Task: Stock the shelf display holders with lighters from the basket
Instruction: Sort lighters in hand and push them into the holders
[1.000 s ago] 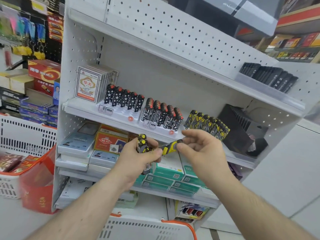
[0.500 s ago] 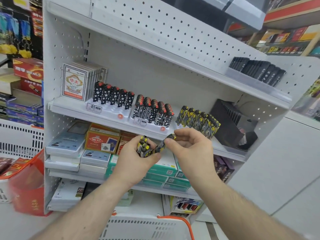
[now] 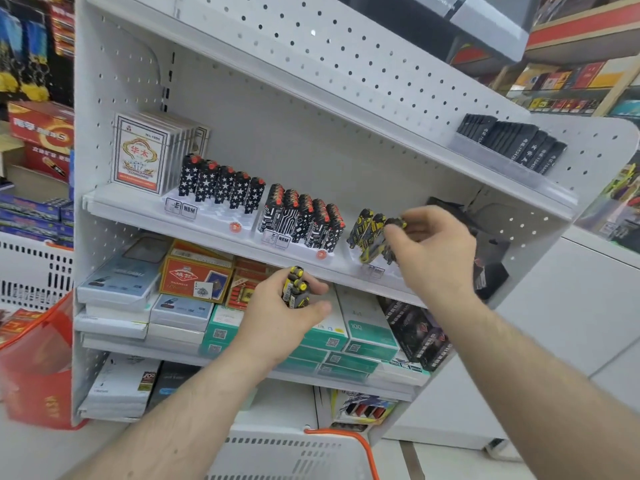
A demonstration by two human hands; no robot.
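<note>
Right hand [image 3: 434, 249] pinches yellow lighter [image 3: 393, 226] upright at yellow holder [image 3: 372, 270]; left hand [image 3: 280, 315] grips spare lighters [image 3: 296, 287] below-left of holder.

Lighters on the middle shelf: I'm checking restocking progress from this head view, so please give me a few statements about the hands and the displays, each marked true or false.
1. The left hand holds a small bunch of yellow-and-black lighters. True.
2. The right hand rests inside the white basket. False: it is up at the yellow-and-black lighter row on the middle shelf, fingers pinching a lighter.
3. The star-pattern lighters stand to the left of the circuit-pattern lighters. True.
4. The playing card boxes sit at the shelf's right end. False: they are at its left end, beside the star-pattern lighters.
5. Both hands are empty. False: each holds lighters.
</note>
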